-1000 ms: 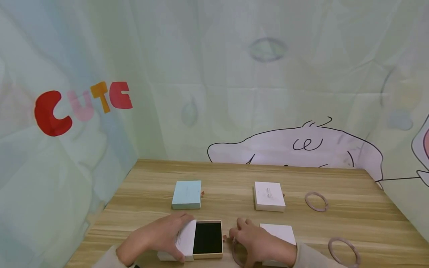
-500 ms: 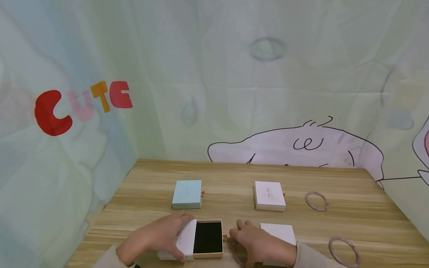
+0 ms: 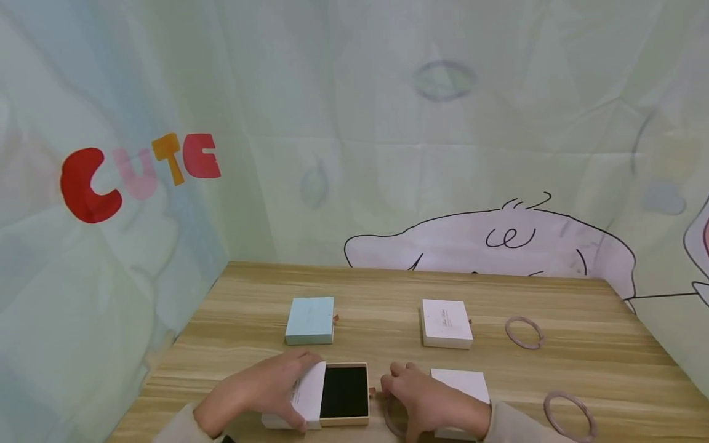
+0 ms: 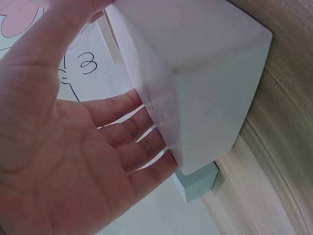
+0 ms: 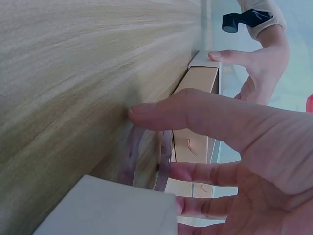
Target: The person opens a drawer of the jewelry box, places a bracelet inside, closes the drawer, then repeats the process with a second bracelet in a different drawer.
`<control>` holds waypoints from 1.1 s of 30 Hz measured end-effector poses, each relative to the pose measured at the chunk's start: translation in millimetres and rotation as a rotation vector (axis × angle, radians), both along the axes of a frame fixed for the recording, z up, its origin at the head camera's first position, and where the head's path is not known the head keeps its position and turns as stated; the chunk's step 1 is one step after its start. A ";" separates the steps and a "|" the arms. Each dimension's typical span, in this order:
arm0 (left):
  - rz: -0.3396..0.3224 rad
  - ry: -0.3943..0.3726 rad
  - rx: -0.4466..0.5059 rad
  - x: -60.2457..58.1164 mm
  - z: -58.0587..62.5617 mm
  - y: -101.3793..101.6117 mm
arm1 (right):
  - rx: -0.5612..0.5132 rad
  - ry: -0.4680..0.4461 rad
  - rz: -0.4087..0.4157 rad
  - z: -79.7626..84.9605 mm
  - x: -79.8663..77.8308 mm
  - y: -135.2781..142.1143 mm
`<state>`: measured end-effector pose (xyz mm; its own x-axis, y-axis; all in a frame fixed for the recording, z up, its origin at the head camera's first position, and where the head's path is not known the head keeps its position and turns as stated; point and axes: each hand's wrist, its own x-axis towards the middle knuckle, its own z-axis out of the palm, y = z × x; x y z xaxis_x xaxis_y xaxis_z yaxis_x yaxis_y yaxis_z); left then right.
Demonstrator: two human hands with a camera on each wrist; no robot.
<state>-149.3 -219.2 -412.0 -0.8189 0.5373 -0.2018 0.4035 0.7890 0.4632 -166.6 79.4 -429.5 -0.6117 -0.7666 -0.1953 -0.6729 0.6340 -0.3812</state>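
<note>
My left hand point(image 3: 271, 384) grips the white outer sleeve of a drawer-style gift box point(image 3: 309, 397), fingers on its far edge and thumb on the near one. The box's drawer point(image 3: 344, 394), lined in black, is slid partly out to the right, with a small ribbon tab. In the left wrist view the white sleeve point(image 4: 215, 98) stands large against my fingertips. My right hand point(image 3: 421, 397) bends over a pale mauve bangle point(image 3: 392, 419) beside the drawer. The right wrist view shows thumb and fingers on opposite sides of the bangle point(image 5: 129, 156).
Under my right forearm lies another white box point(image 3: 464, 383). Farther back are a light blue box point(image 3: 310, 320) and a white box point(image 3: 446, 323). Two more bangles lie on the right, one farther bangle point(image 3: 524, 333) and one nearer bangle point(image 3: 569, 416). A printed cloth point(image 3: 332, 123) encloses the table.
</note>
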 end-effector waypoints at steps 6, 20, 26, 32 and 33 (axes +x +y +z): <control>-0.008 0.009 0.000 1.0 2.2 0.0 | -0.023 0.008 0.006 3.0 -1.3 0.5; -0.007 -0.001 0.023 -0.1 0.8 -0.2 | -0.056 0.110 0.049 18.6 -8.4 0.1; -0.006 -0.004 0.030 -0.1 -0.6 -0.8 | -0.070 0.088 0.018 27.0 -11.6 0.0; -0.009 0.001 0.034 -0.2 -1.3 -1.3 | -0.110 0.062 -0.003 34.8 -12.0 -1.0; -0.012 0.005 0.031 -0.1 -1.3 -1.4 | -0.122 0.065 0.001 35.5 -12.2 -1.5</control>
